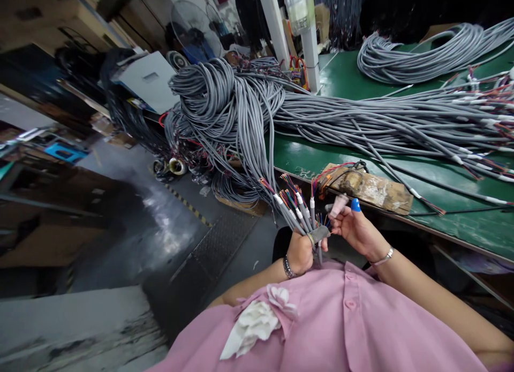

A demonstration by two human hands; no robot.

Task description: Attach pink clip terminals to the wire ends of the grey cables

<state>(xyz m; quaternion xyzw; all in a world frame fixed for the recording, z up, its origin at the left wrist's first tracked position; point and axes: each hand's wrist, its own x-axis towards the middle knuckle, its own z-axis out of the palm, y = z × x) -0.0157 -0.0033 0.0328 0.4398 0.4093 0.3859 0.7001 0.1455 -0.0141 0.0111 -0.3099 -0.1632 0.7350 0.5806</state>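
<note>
My left hand is closed around a bunch of grey cables. The cable ends stand up out of the fist, with white sleeves and fanned coloured wires at their tips. A grey wrap covers a finger of this hand. Just right of the bunch is my right hand, its fingers half curled and the thumb raised apart from them. A blue cover sits on the thumb, and a pale wrap on a finger. Its fingertips are close to the thin wires; I see nothing held in them.
Long grey cables lie across the green table and hang over its left end. A coil lies at the back right. At the near edge is a wooden block with wires. A fan stands behind.
</note>
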